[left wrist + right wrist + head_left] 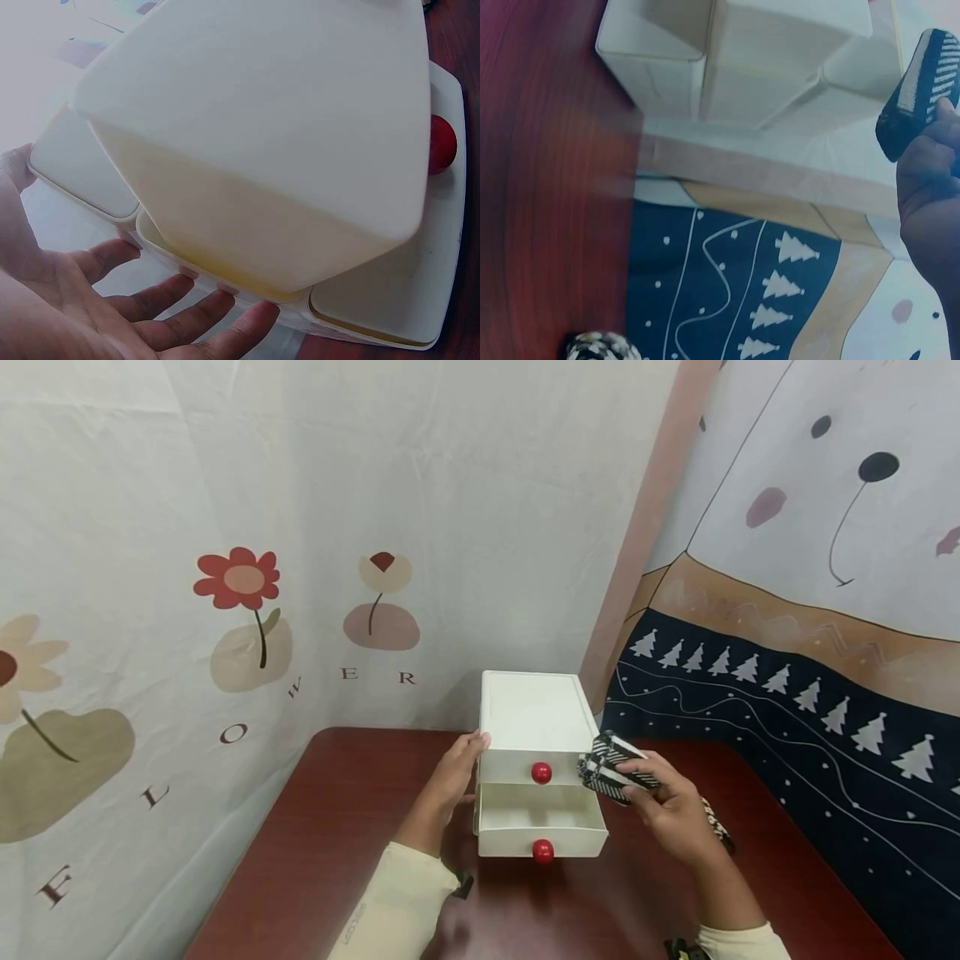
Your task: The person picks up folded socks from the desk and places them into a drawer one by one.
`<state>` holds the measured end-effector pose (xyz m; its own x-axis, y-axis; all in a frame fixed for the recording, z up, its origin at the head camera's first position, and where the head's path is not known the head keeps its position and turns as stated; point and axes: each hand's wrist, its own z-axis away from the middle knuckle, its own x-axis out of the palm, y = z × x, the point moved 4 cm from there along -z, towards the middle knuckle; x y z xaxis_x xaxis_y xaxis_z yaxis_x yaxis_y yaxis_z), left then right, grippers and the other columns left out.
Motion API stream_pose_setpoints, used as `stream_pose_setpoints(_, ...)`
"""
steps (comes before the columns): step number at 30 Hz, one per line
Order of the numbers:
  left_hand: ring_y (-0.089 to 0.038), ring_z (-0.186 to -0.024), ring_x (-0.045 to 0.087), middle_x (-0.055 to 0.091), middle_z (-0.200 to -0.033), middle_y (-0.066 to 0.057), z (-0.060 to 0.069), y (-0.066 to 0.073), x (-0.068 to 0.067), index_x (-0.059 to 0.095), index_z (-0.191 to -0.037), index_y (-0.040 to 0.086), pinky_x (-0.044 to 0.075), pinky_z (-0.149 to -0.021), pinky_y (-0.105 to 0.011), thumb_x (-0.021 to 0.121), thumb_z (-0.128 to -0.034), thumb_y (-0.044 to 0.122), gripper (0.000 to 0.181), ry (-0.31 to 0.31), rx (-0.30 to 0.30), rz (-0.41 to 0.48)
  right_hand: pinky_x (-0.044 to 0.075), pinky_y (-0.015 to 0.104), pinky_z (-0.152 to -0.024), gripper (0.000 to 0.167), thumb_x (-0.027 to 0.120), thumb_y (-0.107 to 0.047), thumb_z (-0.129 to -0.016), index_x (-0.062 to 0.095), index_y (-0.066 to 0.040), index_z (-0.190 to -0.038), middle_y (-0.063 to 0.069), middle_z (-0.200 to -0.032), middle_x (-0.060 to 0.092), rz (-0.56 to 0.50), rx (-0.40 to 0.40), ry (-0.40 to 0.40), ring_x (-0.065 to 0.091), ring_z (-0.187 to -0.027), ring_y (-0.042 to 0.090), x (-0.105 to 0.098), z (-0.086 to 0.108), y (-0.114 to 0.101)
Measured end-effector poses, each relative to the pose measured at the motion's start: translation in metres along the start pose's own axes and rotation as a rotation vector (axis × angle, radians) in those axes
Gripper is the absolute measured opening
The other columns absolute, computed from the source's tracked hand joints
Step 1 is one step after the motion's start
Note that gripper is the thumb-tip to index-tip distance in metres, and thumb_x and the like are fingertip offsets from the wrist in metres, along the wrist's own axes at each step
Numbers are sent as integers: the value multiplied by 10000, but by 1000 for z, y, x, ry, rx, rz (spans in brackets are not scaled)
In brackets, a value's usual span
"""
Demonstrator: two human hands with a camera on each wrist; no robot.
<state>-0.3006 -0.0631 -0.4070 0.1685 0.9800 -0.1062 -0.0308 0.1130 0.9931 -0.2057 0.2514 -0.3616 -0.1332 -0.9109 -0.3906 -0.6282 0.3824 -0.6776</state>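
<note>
A small white drawer box [536, 710] with two drawers stands on the table. Its upper drawer [502, 767], with a red round knob [542, 772], is pushed in. The lower drawer [506, 843] is pulled out, its inner floor visible. My left hand [453, 772] rests against the box's left side; in the left wrist view its fingers [154, 296] are spread and touch the side wall. In my right hand [667, 802] I grip a folded black-and-white patterned cloth bundle [611, 768], held beside the upper drawer's right front corner. The right wrist view shows its stripes.
The dark red wooden table [360, 810] meets a printed fabric wall [450, 527] behind. A navy cloth with white trees [750, 743] hangs at the right. Another patterned thing [716, 822] lies on the table, partly behind my right wrist.
</note>
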Motion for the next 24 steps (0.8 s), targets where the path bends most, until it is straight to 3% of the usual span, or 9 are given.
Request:
stream_pose_setpoints(4,-493,-1588,379,370,-1751,-218,1,0,0,408,-1679,163,507,-1050,-772,520,-1066,632,781,-1,4,-1,508,232,-504,402,700,234,-899,737,-44,-1187,-134,-1329,590,20,-51,-41,596,-746,7,12,-2,-5)
stream_pose_setpoints(8,-503,-1589,375,362,-1755,-220,3,0,-1,402,-1684,164,496,-1062,-781,521,-1067,629,782,-8,8,4,602,168,-728,457,733,254,-850,777,-91,-1147,45,-1319,673,28,-162,-87,646,-1100,1,27,-5,-10)
stream_pose_setpoints(10,-501,-1591,374,358,-1758,-216,3,0,-1,397,-1688,168,490,-1071,-782,521,-1066,631,786,-11,8,8,593,141,-856,481,755,262,-818,792,-105,-1126,141,-1289,695,43,-232,-106,643,-1177,2,35,-6,-11)
stream_pose_setpoints(15,-496,-1587,382,362,-1755,-219,2,1,-1,393,-1692,173,499,-1066,-773,522,-1062,635,791,-10,10,14,528,86,-970,484,816,236,-764,821,-156,-1048,181,-1240,711,81,-314,-117,658,-1175,43,48,-7,-12)
stream_pose_setpoints(24,-508,-1576,392,373,-1744,-231,5,2,-1,395,-1689,167,499,-1061,-776,529,-1064,617,782,-7,8,11,536,92,-951,455,853,203,-734,842,-189,-966,144,-1198,750,100,-335,-172,713,-1082,98,60,-3,-8)
